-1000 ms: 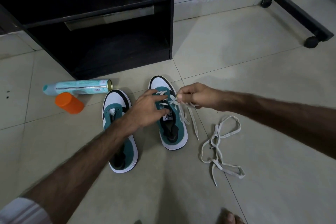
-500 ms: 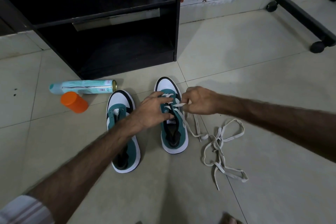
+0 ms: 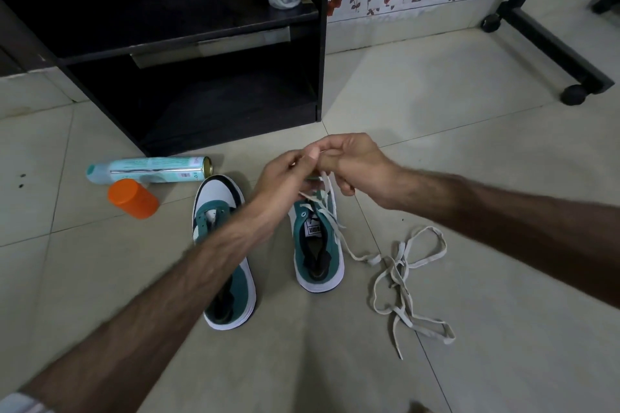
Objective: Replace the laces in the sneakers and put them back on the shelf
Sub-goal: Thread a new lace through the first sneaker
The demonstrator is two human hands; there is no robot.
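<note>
- Both hands are raised over the right-hand teal-and-white sneaker [image 3: 317,245] on the floor; left hand [image 3: 285,174] and right hand [image 3: 355,168] each grip by pinching its flat white lace [image 3: 330,208], only partly threaded.
- The left-hand teal-and-white sneaker [image 3: 223,265] has empty eyelets; a loose white lace [image 3: 406,282] lies beside the pair.
- The black shelf [image 3: 201,43] holds no shoes yet.
</note>
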